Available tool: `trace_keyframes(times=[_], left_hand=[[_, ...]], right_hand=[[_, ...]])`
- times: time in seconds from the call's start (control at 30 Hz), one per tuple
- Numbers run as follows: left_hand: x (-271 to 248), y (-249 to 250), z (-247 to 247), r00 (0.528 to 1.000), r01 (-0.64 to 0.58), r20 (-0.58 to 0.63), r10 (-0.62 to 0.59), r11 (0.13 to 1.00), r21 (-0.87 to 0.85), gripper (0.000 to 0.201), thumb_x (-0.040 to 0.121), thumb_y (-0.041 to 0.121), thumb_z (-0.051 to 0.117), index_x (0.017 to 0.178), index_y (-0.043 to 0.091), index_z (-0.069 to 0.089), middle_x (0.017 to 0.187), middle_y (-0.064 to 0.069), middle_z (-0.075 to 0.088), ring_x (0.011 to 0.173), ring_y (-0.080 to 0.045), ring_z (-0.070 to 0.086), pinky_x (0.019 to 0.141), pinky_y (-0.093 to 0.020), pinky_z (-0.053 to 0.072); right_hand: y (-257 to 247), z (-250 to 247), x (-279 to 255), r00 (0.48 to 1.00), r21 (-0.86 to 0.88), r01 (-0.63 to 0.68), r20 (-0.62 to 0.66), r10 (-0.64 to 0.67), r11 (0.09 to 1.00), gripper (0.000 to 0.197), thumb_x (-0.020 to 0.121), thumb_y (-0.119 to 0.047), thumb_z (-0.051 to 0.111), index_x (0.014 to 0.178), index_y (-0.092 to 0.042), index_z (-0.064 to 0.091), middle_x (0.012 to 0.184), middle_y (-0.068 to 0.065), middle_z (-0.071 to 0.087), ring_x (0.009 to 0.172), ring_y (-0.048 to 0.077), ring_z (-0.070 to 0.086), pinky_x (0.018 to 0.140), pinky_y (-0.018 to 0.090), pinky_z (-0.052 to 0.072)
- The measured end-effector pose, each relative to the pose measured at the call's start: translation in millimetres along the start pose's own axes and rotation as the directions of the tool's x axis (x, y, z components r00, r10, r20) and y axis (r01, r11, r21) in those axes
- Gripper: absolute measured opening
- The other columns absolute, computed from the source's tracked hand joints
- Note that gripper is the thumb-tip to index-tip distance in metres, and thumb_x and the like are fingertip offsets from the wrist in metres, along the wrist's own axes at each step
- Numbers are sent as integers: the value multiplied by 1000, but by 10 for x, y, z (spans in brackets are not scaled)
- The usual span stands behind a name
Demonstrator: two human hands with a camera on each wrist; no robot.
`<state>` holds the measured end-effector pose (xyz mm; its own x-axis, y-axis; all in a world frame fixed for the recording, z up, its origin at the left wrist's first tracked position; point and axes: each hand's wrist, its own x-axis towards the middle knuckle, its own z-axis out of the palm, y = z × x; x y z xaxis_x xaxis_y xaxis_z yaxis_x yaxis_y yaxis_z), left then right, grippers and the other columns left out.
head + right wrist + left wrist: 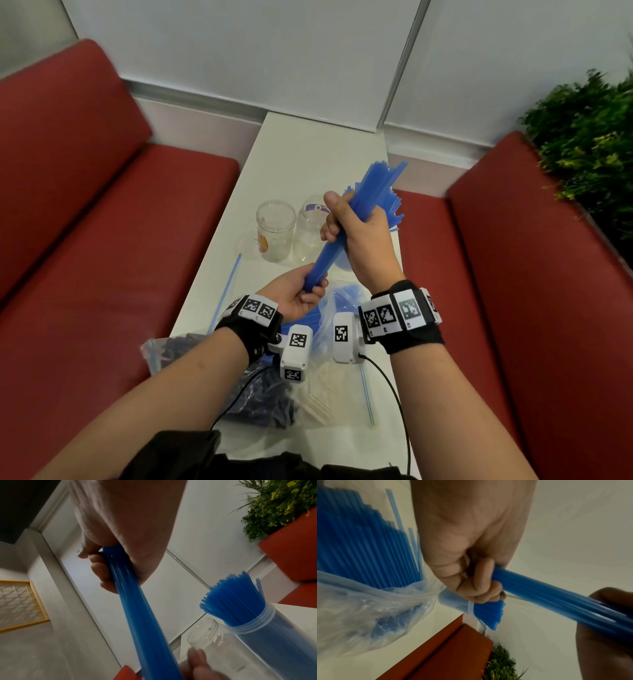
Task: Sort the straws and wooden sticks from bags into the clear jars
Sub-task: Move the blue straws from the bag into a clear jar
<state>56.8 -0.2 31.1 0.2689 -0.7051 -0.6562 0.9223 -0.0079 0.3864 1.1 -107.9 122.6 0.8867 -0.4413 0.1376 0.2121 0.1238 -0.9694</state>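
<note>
Above the middle of the white desk (301,154) both hands hold 1 bundle of blue straws (363,202), which slants from near left up to far right. The right hand (359,236) is closed around the middle of the bundle, with the thumb up and the fingers (97,566) curled round it. The left hand (298,291) grips the lower end of the same bundle from below, its fingers wrapped on it. Beyond the hands, 2 clear jars stand upright on the desk, just beside each other: the left jar (275,233) has a coloured sticker low on its wall, and the right jar (310,229) is partly hidden behind the right hand. In the wrist views a third jar (267,632) stands further right, already filled with blue straws that fan out above its mouth. Nearer to the person, between the wrists, lies a clear bag with more blue straws (359,550). At the near edge of the desk lie a bag with dark straws (260,397) and, just right of it, a bag with pale wooden sticks (329,394). 1 single blue straw (227,291) lies alone on the left part of the desk. Red sofas (102,222) stand on both sides, and a green plant (589,137) is at far right.
</note>
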Motion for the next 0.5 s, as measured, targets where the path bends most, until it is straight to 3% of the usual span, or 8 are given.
trace_keyframes(times=[0.1,0.23,0.37,0.5], left_hand=[[30,-39,-39,999,49,16,-48,998,-36,30,98,23,52,76,4,61,63,-6,56,41,-9,49,28,-15,32],[63,-46,-80,997,71,20,-71,997,-7,24,99,24,49,80,9,49,59,-3,50,38,-7,40,27,-14,23],[96,-35,-143,997,75,31,-75,997,17,22,95,22,52,79,7,57,64,-4,53,40,-7,42,28,-14,26],[152,-61,-197,998,61,-13,-61,997,52,15,99,24,51,91,12,53,57,-1,49,37,-6,35,27,-15,21]], right_hand=[[117,7,-59,999,-20,-36,-33,35,999,32,92,-34,74,70,-22,55,58,2,44,54,19,45,63,35,44],[213,-28,-106,997,-17,-65,-41,64,998,33,90,-33,77,69,-21,56,59,3,48,56,20,47,66,35,47],[188,-42,-63,998,34,-53,-37,54,998,29,90,-33,77,69,-24,58,60,1,45,55,19,45,64,33,47],[225,-44,-55,997,29,-68,-33,69,997,30,90,-31,77,70,-21,57,60,3,44,55,19,44,64,33,46]])
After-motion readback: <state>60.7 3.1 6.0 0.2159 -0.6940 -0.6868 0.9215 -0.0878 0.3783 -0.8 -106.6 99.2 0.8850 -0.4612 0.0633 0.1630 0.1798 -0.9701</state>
